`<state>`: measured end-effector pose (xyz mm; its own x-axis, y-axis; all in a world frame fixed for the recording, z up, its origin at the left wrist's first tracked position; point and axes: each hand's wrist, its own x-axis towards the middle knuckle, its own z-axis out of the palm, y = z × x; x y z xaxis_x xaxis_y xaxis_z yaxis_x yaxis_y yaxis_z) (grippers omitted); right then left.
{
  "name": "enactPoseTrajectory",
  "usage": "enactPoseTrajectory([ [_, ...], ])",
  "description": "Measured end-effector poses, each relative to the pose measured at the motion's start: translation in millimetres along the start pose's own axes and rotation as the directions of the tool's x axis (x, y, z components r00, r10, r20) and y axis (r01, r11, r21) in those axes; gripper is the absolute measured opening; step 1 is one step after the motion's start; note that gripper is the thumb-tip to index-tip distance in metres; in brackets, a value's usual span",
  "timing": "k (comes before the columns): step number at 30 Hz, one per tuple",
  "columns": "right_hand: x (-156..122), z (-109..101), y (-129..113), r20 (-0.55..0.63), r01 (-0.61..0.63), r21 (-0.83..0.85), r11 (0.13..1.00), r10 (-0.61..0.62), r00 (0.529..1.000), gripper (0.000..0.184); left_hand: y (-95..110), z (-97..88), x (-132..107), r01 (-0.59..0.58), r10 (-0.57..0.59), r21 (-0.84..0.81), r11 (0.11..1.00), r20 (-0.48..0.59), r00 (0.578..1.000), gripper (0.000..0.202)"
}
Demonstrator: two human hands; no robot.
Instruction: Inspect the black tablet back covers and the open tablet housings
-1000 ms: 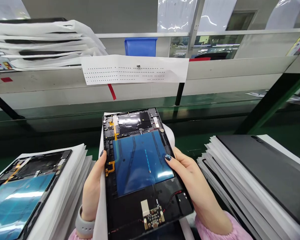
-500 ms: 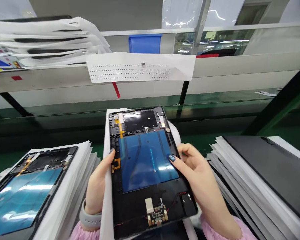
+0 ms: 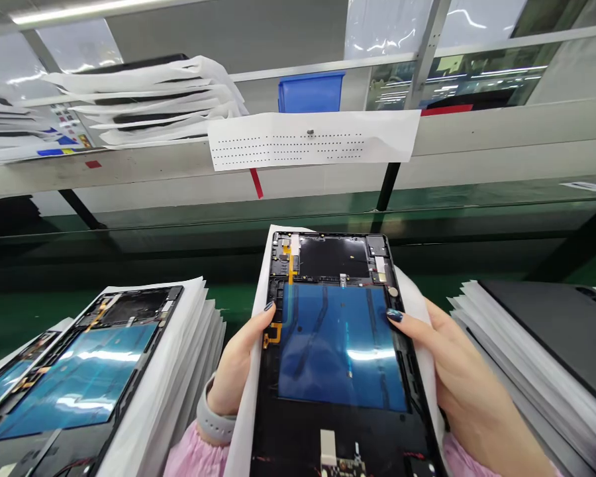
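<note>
a person's two bare hands are holding up an opened tablet (image 3: pixel 345 371) at the lower middle of the view, a little right of centre. its inner side is facing the wearer: a blue panel (image 3: pixel 322 331) is covering the middle, an orange ribbon (image 3: pixel 291 268) is running down near the left edge, and a small circuit board (image 3: pixel 345 468) is showing at the bottom, partly cut off. a white sheet (image 3: pixel 246 404) is lying behind the tablet and sticking out on both sides.

the left hand (image 3: pixel 238 358) is half closing on the left edge, its thumb resting on the rim and its fingers hidden behind. the right hand (image 3: pixel 451 351) is half closing on the right edge, its dark-nailed thumb lying over the frame, its fingers mostly hidden.

to the left, another opened tablet (image 3: pixel 82 384) is lying on a stack of white sheets (image 3: pixel 171 371). to the right, a dark flat panel (image 3: pixel 551 331) is resting on a second stack (image 3: pixel 496 324). ahead, a printed paper strip (image 3: pixel 312 149) is hanging from a shelf (image 3: pixel 487 136).
</note>
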<state>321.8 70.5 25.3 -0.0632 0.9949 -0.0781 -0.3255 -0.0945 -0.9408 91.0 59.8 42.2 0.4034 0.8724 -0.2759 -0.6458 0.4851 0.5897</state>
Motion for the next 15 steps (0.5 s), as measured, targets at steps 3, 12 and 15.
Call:
enactPoseTrajectory([
  [3,-4.2,-3.2,-4.1,-0.055,0.068,-0.101,0.993,-0.074,0.996,0.065,0.6,2.3,-1.9,-0.045,0.045,0.107,0.993,0.0,0.999,0.038],
  [12,-19.2,-2.6,-11.7,-0.087,0.182,-0.162,0.97,-0.198,0.976,0.061,0.4,-14.4,-7.2,-0.275,0.231,0.354,0.894,0.162,0.96,0.039],
  [15,-22.2,-3.5,-11.0,-0.107,0.181,-0.184,0.966,-0.203,0.973,0.064,2.4,-23.5,-9.4,-0.38,0.3,0.52,0.765,0.233,0.925,0.048],
])
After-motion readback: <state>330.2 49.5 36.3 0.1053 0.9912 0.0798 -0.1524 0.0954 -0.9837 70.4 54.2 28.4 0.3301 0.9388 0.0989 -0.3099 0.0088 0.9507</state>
